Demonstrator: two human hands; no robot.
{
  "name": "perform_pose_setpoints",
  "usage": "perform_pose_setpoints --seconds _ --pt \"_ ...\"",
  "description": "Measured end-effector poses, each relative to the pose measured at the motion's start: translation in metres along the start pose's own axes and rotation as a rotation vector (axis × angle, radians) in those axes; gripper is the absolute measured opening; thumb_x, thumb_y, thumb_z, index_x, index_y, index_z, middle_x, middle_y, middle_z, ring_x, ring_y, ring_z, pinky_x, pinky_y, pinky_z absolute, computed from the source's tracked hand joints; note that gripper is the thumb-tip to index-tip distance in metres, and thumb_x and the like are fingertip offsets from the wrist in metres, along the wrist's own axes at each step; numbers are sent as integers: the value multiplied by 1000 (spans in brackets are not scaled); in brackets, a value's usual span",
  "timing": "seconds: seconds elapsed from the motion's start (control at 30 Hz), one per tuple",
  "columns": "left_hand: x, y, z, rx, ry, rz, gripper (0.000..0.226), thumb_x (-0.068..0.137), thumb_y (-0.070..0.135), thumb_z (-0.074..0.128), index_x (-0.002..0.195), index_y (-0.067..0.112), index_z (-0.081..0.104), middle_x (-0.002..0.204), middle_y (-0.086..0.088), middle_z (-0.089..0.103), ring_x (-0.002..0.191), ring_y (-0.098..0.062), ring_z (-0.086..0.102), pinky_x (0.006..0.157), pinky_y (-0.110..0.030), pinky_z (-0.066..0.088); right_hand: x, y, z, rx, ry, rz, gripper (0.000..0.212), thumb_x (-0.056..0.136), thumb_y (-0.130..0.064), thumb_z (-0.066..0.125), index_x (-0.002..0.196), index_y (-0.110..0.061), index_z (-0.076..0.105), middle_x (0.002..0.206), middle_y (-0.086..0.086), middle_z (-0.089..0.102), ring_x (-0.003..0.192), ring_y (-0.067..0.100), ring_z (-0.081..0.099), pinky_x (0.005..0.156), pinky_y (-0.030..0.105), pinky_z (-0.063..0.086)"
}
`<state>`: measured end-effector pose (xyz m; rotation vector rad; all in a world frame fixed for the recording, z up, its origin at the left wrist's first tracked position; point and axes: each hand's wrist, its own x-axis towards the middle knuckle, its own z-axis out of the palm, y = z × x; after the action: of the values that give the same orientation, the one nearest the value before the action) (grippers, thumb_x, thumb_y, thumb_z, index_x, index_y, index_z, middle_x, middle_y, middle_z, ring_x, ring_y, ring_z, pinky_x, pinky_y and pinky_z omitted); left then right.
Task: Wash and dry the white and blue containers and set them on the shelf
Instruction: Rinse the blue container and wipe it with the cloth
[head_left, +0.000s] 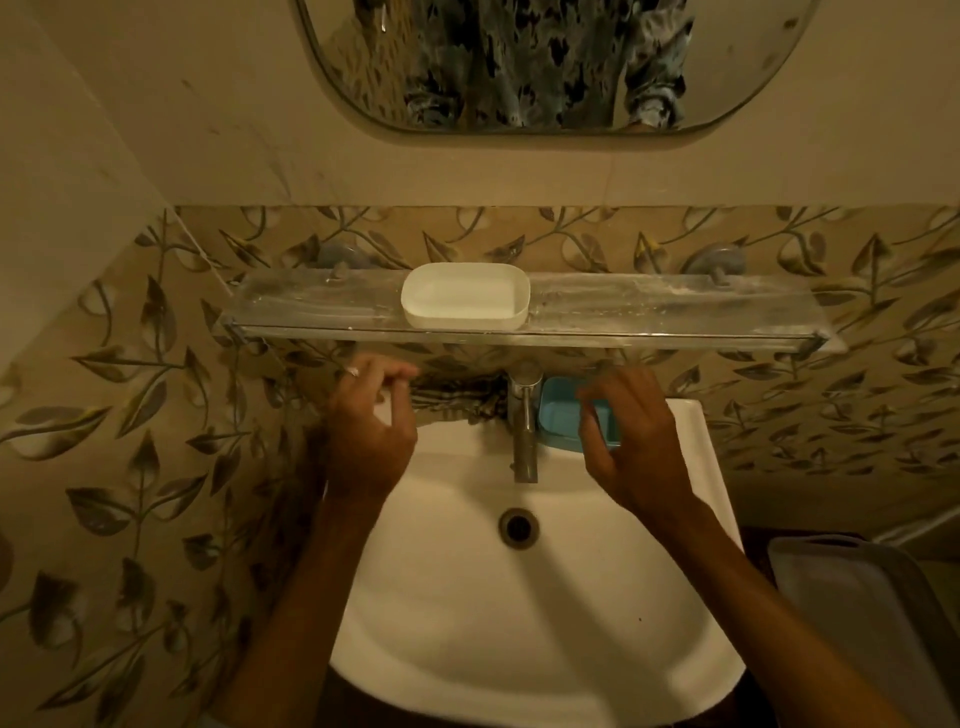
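Note:
A white oval container stands on the glass shelf above the basin. The blue container lies on the sink's back ledge, right of the tap. My right hand hovers just over its right side, fingers curled and apart, with nothing in them. My left hand, blurred and wearing a ring, is at the left end of a striped cloth bunched behind the tap; whether it grips the cloth is unclear.
The chrome tap stands between my hands, over the white sink with its drain. A mirror hangs above the shelf. A grey lid or bin sits low at the right.

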<state>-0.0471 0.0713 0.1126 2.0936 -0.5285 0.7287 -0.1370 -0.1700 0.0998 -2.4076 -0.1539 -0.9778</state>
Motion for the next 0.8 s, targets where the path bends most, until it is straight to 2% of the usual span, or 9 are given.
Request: perform_pose_setpoints --seconds 0.1,0.2,0.3,0.43,0.57,0.7,0.73,0.77,0.8 --pt "-29 -28 29 -1 -211 -194 23 81 -3 58 97 12 64 96 1 60 89 -14 56 76 -29 49 -36 36 14 -100 -238 220 22 80 -9 68 101 -5 63 102 16 62 96 28 56 78 36 50" --pt "-35 -51 62 90 -495 -269 38 83 1 59 120 8 56 122 -13 57 116 -29 51 99 -40 43 -49 69 30 -267 -515 419 47 79 -15 74 123 -8 58 128 18 58 119 35 52 100 42 41" --pt "-20 -60 93 163 -656 -247 53 82 0 59 133 8 48 136 -14 51 130 -30 43 109 -42 35 -50 88 41 -391 -626 381 57 82 -20 72 134 -9 51 142 15 50 134 32 41 114 46 24" --pt "-4 -67 128 253 -780 -168 61 82 6 62 139 9 40 138 -14 49 131 -30 42 110 -39 33 -46 100 46 -508 -736 341 57 88 -27 66 140 -15 45 150 10 41 144 26 28 119 47 7" --pt "-7 -68 146 378 -687 -181 55 85 21 65 135 12 45 134 -10 55 128 -28 46 107 -40 35 -52 102 43 -511 -737 295 49 92 -19 60 140 -16 47 152 10 39 147 25 21 119 47 -2" --pt "-19 -70 147 407 -672 -247 42 87 24 62 127 13 54 127 -13 58 123 -34 48 104 -47 33 -65 100 30 -355 -588 334 40 91 -12 62 130 -10 57 144 15 48 142 30 32 119 50 0" --pt "-22 -72 144 399 -681 -283 38 88 27 60 124 13 56 126 -13 58 123 -35 47 104 -48 33 -68 99 25 -263 -527 379 33 91 -14 62 124 -7 61 138 17 54 138 33 39 118 51 6" --pt "-24 -72 141 390 -674 -319 35 88 29 59 120 14 59 124 -13 60 121 -35 48 102 -47 33 -71 96 20 -141 -468 443 27 93 -18 61 116 -6 64 129 18 60 130 34 48 115 49 18" --pt "-25 -72 137 369 -646 -350 33 87 31 60 115 14 62 121 -12 61 119 -34 50 99 -45 33 -72 91 14 4 -415 522 24 93 -24 60 109 -7 66 118 17 65 118 34 57 106 43 36"
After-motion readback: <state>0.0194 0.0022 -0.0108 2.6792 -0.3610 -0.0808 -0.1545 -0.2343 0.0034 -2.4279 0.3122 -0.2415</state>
